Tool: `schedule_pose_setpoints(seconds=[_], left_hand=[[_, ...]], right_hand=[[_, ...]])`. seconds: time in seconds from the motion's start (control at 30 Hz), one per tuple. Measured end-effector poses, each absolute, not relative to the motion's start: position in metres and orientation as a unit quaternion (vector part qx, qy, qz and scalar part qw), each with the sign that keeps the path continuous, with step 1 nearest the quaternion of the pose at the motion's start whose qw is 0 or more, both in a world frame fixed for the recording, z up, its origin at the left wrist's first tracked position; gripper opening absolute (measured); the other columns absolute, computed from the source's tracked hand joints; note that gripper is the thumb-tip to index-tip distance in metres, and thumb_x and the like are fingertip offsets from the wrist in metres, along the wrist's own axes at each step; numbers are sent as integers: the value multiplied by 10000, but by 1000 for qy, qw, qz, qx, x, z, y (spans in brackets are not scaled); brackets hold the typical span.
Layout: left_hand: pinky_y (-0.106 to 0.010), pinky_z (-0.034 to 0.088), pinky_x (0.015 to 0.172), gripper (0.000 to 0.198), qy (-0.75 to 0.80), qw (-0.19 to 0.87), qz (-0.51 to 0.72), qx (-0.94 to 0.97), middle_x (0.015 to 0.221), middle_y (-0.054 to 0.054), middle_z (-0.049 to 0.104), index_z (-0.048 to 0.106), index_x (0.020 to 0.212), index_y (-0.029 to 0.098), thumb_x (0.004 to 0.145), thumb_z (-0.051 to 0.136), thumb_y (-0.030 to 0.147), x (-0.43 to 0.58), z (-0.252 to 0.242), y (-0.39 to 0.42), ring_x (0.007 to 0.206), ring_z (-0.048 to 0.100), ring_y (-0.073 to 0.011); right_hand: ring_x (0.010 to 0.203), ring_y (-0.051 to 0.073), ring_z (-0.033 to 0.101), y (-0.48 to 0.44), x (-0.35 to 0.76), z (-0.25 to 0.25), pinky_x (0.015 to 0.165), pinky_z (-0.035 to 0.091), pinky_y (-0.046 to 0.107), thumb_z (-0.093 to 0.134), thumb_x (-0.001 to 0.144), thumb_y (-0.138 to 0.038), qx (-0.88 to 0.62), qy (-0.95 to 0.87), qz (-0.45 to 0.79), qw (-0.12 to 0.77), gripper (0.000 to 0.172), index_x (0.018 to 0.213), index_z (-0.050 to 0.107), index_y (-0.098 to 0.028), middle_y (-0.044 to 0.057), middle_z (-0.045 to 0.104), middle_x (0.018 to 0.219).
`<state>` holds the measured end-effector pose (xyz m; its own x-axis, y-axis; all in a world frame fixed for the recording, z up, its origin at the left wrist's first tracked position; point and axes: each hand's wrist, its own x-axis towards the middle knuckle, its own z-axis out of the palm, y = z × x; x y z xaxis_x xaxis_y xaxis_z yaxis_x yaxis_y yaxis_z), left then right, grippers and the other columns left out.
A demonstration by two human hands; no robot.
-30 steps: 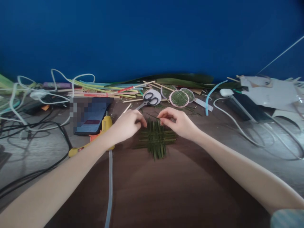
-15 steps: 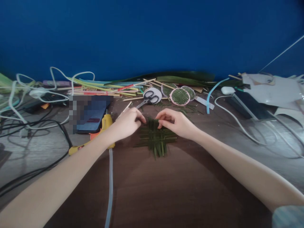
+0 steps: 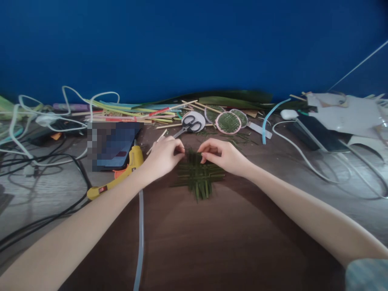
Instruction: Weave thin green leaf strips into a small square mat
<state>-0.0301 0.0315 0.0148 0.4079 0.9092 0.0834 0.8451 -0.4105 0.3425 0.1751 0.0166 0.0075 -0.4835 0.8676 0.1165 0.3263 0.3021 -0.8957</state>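
Observation:
A small mat of woven green leaf strips [image 3: 200,178] lies on the dark brown table, loose ends sticking out on its sides. At its far left corner my left hand [image 3: 165,157] is closed, thumb and forefinger pinched on what looks like a thin leaf strip. My right hand [image 3: 223,157] pinches the strips at the far edge, fingers bent over them. The fingertips partly hide that edge. Just beyond my left hand lie black-handled scissors [image 3: 190,124], resting on a white round piece.
A yellow glue gun [image 3: 136,158] with a clear glue stick lies by my left forearm, near a phone [image 3: 117,147]. Round woven pieces [image 3: 228,123], coloured strips [image 3: 133,115] and long leaves [image 3: 230,99] line the back. Cables [image 3: 18,133] run left; another phone [image 3: 323,135] lies right.
My left hand has drawn slightly left, away from the mat, and its thumb and forefinger have come together. My right hand stays at the far edge.

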Motion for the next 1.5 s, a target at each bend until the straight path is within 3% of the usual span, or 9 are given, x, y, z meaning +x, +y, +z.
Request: schedule_pose_setpoints(seconds=[0.3,0.5,0.63,0.8,0.93,1.2,1.3,1.5], left_hand=[[-376,383,771,179,567,58,135,810,863,-85,560,538,818,161,746,400,74,-34,17,29,855,488,-243],[-309,400,752,180,517,137,161,829,834,-48,571,560,791,167,733,420,70,-29,26,26,822,526,-189],[-307,402,740,160,536,188,157,808,861,-35,612,588,831,177,773,439,168,-25,34,23,803,553,-181],[-296,418,702,336,544,359,245,718,844,-53,656,591,846,158,864,330,370,-24,32,25,768,595,-172],[-270,417,589,477,523,517,261,625,726,-65,664,591,853,130,840,328,527,-21,32,24,648,599,-157],[-240,425,615,195,473,533,222,665,724,-11,655,615,768,160,733,579,349,-24,32,23,652,571,-119],[-252,439,650,177,469,512,226,684,739,-10,661,627,802,170,725,590,325,-27,28,26,690,589,-130],[-277,458,697,111,479,466,236,706,709,-8,661,596,770,162,718,578,259,-23,31,26,701,612,-143]], right_hand=[[660,115,623,17,177,8,679,476,261,483,769,-123,-400,-745,434,309,123,871,529,-174,-4,630,688],[647,121,619,19,178,8,667,480,273,502,775,-158,-404,-738,436,320,87,854,534,-174,-3,626,664],[669,134,628,21,180,8,659,483,281,516,779,-183,-426,-720,408,366,83,859,536,-184,3,636,698],[699,136,614,21,180,9,670,478,273,507,801,-174,-422,-782,279,364,90,859,575,-179,17,644,752],[750,136,586,17,178,8,677,457,259,458,852,-172,-344,-871,102,335,139,866,596,-159,52,644,824],[710,160,578,12,180,9,648,431,289,352,883,-119,-227,-929,-118,266,266,912,616,-137,81,664,815],[724,161,581,13,178,10,656,431,284,396,881,-162,-246,-924,-73,284,227,906,620,-134,76,666,818],[778,144,561,18,176,13,714,424,269,490,848,-273,-404,-835,173,331,183,848,638,-164,41,665,822]])
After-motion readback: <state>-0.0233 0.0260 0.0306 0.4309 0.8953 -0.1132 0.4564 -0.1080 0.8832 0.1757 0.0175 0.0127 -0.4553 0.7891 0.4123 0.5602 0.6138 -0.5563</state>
